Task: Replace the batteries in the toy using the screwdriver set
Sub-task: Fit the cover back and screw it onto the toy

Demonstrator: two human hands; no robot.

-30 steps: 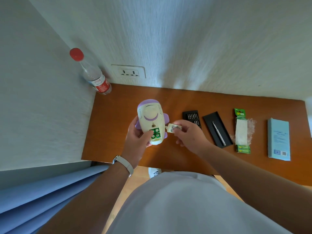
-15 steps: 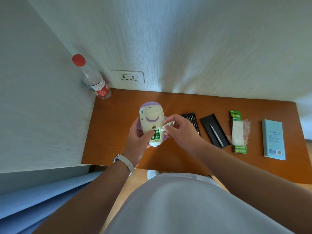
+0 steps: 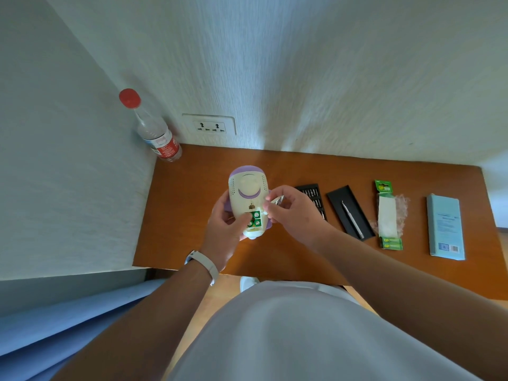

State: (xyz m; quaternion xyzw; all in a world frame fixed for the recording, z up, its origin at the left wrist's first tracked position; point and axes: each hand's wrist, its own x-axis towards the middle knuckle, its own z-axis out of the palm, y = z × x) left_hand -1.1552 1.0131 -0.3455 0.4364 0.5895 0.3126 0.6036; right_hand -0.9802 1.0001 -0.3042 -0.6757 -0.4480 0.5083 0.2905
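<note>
My left hand [image 3: 224, 229] grips the cream-and-purple plastic toy [image 3: 248, 200] above the orange-brown wooden desk [image 3: 192, 204], green batteries [image 3: 255, 218] exposed. My right hand [image 3: 292, 213] pinches the small pale battery cover [image 3: 277, 200]; I judge it needs seating next, then screwing.

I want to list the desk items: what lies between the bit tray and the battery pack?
In the head view, a black tray holding the screwdriver lies between them.

the toy [image 3: 248, 198], cream with a purple cap and a purple crescent on its back, is held upright above the table. its battery bay is open low on the back, showing green batteries [image 3: 255, 218]. the small cover [image 3: 277, 201] sits just right of the bay. the bit tray [image 3: 313, 198], the screwdriver [image 3: 353, 219] in its black tray and the opened battery pack [image 3: 388, 215] lie to the right.
</note>
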